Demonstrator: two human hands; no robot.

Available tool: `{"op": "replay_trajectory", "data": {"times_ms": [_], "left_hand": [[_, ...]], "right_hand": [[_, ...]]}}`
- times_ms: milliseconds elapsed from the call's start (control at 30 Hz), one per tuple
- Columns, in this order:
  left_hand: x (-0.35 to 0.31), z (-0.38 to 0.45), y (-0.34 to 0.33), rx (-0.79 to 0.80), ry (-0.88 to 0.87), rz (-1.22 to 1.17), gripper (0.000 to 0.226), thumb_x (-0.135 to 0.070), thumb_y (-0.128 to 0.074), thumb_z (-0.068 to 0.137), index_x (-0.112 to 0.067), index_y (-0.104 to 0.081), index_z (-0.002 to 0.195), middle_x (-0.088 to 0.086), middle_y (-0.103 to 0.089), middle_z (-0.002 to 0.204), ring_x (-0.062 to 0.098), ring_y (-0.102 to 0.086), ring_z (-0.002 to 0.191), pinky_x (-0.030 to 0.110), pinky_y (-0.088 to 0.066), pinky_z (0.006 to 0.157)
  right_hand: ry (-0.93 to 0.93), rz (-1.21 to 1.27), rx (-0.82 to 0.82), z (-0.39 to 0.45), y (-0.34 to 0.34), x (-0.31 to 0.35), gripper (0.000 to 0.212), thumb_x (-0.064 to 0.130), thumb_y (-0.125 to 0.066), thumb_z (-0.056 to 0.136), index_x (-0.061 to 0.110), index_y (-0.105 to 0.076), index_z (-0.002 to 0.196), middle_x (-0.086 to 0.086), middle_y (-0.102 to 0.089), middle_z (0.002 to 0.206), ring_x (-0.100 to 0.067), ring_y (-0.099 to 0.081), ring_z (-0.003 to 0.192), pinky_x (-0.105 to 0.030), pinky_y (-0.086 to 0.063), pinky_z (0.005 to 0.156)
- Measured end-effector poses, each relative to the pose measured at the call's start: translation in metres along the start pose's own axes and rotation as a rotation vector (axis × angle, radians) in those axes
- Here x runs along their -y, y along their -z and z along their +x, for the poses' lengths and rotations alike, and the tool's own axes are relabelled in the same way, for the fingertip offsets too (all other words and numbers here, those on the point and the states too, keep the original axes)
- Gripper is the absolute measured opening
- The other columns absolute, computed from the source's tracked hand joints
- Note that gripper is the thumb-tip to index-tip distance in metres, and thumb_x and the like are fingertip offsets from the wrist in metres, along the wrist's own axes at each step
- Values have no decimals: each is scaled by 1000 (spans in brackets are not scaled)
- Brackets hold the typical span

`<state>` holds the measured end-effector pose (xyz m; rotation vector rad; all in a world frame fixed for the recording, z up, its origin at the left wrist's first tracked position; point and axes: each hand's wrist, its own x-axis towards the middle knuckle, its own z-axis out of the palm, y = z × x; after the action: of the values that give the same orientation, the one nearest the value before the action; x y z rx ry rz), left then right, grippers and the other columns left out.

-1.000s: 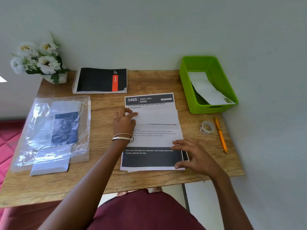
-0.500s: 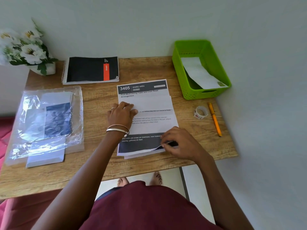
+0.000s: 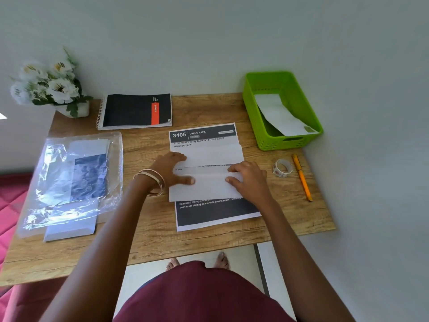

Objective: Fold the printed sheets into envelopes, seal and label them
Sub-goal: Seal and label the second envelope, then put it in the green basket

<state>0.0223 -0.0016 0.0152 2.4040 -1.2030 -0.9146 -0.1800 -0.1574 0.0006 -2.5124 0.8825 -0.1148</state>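
A folded sheet (image 3: 204, 182) lies white side up across the middle of a wooden table (image 3: 151, 233), on top of a flat printed sheet (image 3: 216, 212) whose dark header and dark lower band show above and below it. The left hand (image 3: 171, 171) rests on the folded sheet's left end with fingers spread and fairly straight, the thumb pointing right along the paper; metal bangles (image 3: 153, 182) circle that wrist. The right hand (image 3: 248, 180) presses on the sheet's right end, its fingers bent down onto the paper near the crease; whether they pinch an edge cannot be told. The paper is thin and matte, with sharp straight fold lines running left to right.

To the right, a green plastic basket (image 3: 255, 117) with perforated walls holds a white envelope (image 3: 281, 117). Near it lie a small roll of stickers (image 3: 282, 168) and a slim orange pen (image 3: 301, 177), just beside each other. At the left a glossy, crinkled clear plastic bag (image 3: 69, 182) holds pale envelopes. A black spiral notebook (image 3: 135, 111) sits at the back, beside white flowers (image 3: 48, 84).
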Motion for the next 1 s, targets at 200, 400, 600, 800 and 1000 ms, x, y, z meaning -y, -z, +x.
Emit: {"op": "replay_trajectory", "data": {"times_ms": [200,400,600,800,1000], "left_hand": [[3,-2,-25,-114,-46,197,104,-45,-83,58,-19,-29,143,1,-24,149,30,-19,135,43,-21,111],[10,-3,-36,-184,-59,216,104,-47,-81,59,-22,-27,144,0,-22,150,30,-19,135,46,-25,111],[19,-4,-38,-198,-114,247,99,-54,-75,64,-25,-26,144,-2,-20,151,28,-18,136,45,-24,111],[21,-5,-39,-187,-115,267,97,-57,-72,66,-27,-24,145,-4,-17,152,26,-16,136,46,-23,110],[16,-9,-38,-147,-137,362,83,-57,-65,73,-38,-24,143,-4,-12,153,26,-11,138,49,-22,109]], "right_hand": [[60,-81,-54,-10,-21,20,46,40,-65,83,28,-56,126,3,-47,131,-21,-31,124,-38,-22,95],[59,-6,22,-10,-45,49,71,59,-68,72,30,-47,132,0,-43,129,-20,-31,121,-35,-25,95],[-44,57,30,-14,-26,22,70,54,-77,64,30,-52,126,-1,-41,124,-21,-29,119,-33,-23,95],[-116,-34,7,-27,6,-22,63,47,-78,66,28,-56,122,0,-41,123,-21,-30,118,-35,-25,95],[440,-205,-63,-33,2,-23,39,16,-80,71,14,-68,108,-6,-65,108,-24,-56,104,-42,-53,84]]}}
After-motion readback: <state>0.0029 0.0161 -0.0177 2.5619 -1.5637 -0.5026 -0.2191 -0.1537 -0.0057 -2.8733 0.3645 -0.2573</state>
